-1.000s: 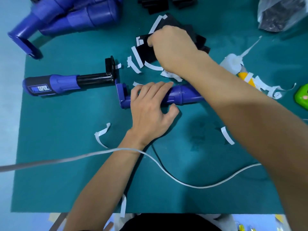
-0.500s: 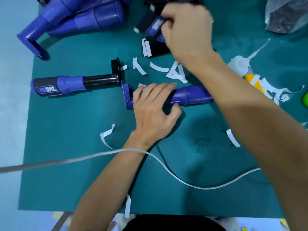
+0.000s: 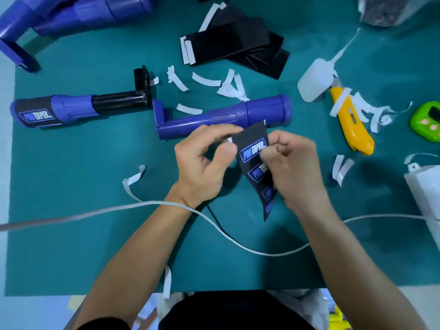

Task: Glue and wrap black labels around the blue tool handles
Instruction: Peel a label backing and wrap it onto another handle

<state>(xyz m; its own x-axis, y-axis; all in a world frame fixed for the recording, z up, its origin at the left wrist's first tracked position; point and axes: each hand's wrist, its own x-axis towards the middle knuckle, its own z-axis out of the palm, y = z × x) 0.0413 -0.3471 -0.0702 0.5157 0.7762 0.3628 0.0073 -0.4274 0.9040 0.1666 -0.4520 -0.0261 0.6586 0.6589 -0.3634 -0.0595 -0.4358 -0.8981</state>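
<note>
Pinching a black label [image 3: 253, 148] between them, both hands hover low over the green cutting mat [image 3: 71, 186] in the head view. The right hand [image 3: 290, 167] has its fingers curled round the label's right side, with the blue-and-white "PRO TAPER" logos facing up. The left hand [image 3: 202, 167] closes thumb and forefinger on the label's upper left edge, where a small white scrap shows at the fingertips. The label's top corner overlaps the bare blue tool handle [image 3: 238, 113], which lies flat on the mat just beyond the hands, untouched by either.

To its left lies a finished tool [image 3: 71, 108], its grip end already wrapped in a black label. A stack of black labels [image 3: 233, 41] sits farther back, and a pile of blue handles [image 3: 83, 13] fills the far left corner. White backing strips [image 3: 207, 79] are scattered between them. On the right are a white glue bottle [image 3: 314, 82], a yellow utility knife [image 3: 352, 125] and a green object [image 3: 426, 122]. A white cable [image 3: 238, 241] crosses the mat over the left wrist.
</note>
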